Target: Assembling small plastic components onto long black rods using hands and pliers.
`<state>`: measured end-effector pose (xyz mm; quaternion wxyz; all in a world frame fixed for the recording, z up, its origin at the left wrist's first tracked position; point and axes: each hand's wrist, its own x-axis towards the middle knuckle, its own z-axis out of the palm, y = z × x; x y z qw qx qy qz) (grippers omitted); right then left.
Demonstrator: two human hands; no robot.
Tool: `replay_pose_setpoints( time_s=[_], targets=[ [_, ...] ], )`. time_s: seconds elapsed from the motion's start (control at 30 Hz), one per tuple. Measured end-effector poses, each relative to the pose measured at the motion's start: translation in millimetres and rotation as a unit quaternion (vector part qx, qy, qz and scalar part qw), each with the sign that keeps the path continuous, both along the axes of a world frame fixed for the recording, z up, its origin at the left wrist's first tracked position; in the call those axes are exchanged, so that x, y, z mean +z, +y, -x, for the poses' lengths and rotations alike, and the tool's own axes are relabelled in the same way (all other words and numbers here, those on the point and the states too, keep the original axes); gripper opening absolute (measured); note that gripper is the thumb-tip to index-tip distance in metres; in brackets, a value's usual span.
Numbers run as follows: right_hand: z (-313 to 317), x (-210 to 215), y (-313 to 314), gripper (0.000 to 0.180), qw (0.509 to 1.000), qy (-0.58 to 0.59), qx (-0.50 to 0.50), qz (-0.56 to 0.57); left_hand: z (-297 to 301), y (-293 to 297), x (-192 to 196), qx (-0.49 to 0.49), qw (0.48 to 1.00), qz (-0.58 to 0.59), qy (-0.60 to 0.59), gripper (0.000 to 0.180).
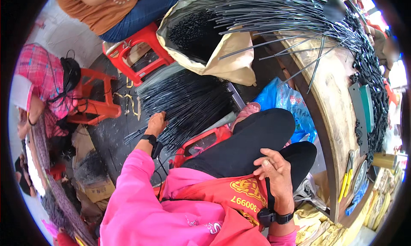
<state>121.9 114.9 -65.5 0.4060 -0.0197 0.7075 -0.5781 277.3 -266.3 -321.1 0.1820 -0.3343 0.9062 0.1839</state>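
A large bundle of thin black rods (192, 100) lies low in front of me, left of my knees. My left hand (157, 123) is at the near left side of this bundle. Its fingers are bent and close together on some rods; exactly how many they hold is too small to tell. Over my thigh, my right hand (274, 167) is raised with its fingers loosely curled and apart, and nothing shows in it. Dark bands with small devices circle both wrists. A red apron (231, 194) covers my lap.
A pale sack (233, 53) full of black rods stands ahead. More rods reach over the wooden table (329, 130) on the right, which carries yellow-handled pliers (345, 182). Red stools (141, 49) and two seated people are at the left and ahead. A blue bag (282, 100) sits beside my knee.
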Motion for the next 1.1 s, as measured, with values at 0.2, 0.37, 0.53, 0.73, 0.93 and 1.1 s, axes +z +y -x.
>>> replay_pose_setpoints(
  time_s=[0.2, 0.37, 0.53, 0.73, 0.93, 1.1],
  targets=[
    [3.4, 6.2, -11.5, 0.031, 0.998, 0.039, 0.007, -0.048, 37.1, -11.3, -21.0, 0.053, 0.997, 0.050, 0.019, 0.080],
    [20.9, 46.0, -20.0, 0.030, 0.995, 0.091, 0.018, -0.029, 94.9, 17.1, -22.6, -0.021, 0.970, -0.024, 0.240, 0.080],
    [96.3, 111.9, -42.5, 0.020, 0.959, 0.263, -0.032, -0.100, 176.5, 89.7, 134.7, -0.129, 0.876, -0.229, 0.404, 0.070],
    [220.4, 129.5, -72.6, 0.040, 0.957, 0.227, -0.116, -0.136, 239.6, 141.0, 240.7, -0.026, 0.796, -0.314, 0.516, 0.096],
    [254.1, 125.7, -117.7, 0.064, 0.938, 0.252, -0.177, -0.158, 261.6, 163.1, 271.1, 0.129, 0.699, -0.454, 0.537, 0.090],
    [258.8, 121.5, -136.1, 0.059, 0.868, 0.316, -0.185, -0.335, 253.0, 164.5, 258.3, 0.017, 0.762, -0.376, 0.528, 0.061]
  ],
)
